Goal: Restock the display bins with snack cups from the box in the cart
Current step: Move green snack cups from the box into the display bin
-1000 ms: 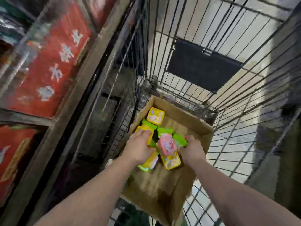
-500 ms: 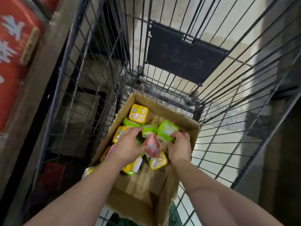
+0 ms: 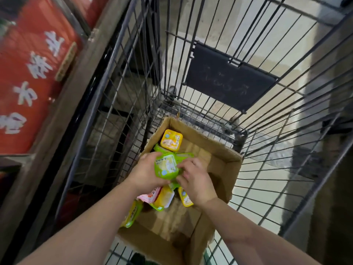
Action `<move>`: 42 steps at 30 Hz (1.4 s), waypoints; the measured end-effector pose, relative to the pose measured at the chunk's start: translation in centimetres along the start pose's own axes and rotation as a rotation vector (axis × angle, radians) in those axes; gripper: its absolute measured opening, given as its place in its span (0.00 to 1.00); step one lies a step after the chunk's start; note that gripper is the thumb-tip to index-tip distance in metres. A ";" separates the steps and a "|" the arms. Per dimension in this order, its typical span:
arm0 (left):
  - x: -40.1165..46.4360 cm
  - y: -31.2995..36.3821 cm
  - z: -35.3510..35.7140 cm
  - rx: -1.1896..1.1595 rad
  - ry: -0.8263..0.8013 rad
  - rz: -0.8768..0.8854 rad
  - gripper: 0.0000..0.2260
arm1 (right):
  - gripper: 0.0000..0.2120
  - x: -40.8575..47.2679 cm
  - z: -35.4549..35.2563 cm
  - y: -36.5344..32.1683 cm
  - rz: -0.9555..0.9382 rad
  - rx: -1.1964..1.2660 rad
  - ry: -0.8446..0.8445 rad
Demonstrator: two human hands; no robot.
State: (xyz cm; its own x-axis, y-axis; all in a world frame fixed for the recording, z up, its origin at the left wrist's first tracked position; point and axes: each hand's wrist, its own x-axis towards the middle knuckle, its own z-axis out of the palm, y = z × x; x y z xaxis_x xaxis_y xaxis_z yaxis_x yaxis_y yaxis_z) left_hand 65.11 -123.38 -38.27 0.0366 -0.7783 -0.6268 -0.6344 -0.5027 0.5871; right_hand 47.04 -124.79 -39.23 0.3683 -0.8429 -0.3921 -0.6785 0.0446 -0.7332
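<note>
An open cardboard box [image 3: 219, 165] sits at the bottom of a wire cart [image 3: 267, 131]. Inside lie several snack cups: a yellow one [image 3: 171, 140] at the far end, more yellow cups [image 3: 165, 197] and a pink one [image 3: 150, 196] under my hands. My left hand [image 3: 146, 172] and my right hand [image 3: 194, 180] are both over the box, pressed around a green snack cup [image 3: 166, 166] held up between them with its lid tilted toward me. More green cups sit behind it, mostly hidden by my fingers.
The cart's wire walls rise on all sides of the box; a dark plastic flap [image 3: 229, 79] hangs on the far wall. Left of the cart stands a wooden-framed shelf with red packaging [image 3: 32, 73] printed in white characters. Pale floor shows through the wires.
My hands have gathered closer and lifted a green cup up between them; the pink cup that was between my hands now lies lower in the box. The view swung slightly left.
</note>
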 end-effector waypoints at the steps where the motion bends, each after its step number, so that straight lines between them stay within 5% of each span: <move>1: -0.4 -0.5 0.0 0.001 0.030 -0.009 0.43 | 0.18 0.5 0.0 0.3 0.064 0.025 0.019; 4: -1.7 -1.2 0.1 -0.030 0.159 0.012 0.39 | 0.23 2.7 -0.2 2.0 0.343 0.102 0.177; 8: -2.7 -1.8 0.5 -0.054 0.225 0.014 0.45 | 0.25 5.8 0.2 4.3 0.605 0.164 0.124; 12: -2.2 -3.1 1.3 -0.019 0.229 -0.023 0.44 | 0.30 7.2 1.4 5.0 0.659 0.145 -0.031; 17: -2.0 -3.2 1.8 0.032 0.227 -0.009 0.42 | 0.29 7.0 2.3 4.9 0.721 0.353 0.027; 23: -2.5 -3.1 2.0 0.035 0.246 -0.007 0.43 | 0.31 4.9 3.2 5.1 0.690 0.685 0.149; 42: -14.6 0.0 -4.3 -0.109 0.193 0.113 0.39 | 0.28 -9.5 -1.5 -8.3 0.379 0.948 0.183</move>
State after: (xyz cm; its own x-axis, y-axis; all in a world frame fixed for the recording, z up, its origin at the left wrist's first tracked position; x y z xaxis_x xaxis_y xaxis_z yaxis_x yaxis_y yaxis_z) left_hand 67.90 -113.69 -26.91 0.1235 -0.8839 -0.4511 -0.5559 -0.4381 0.7064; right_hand 48.27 -118.00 -28.58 0.0795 -0.7508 -0.6558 0.0783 0.6605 -0.7467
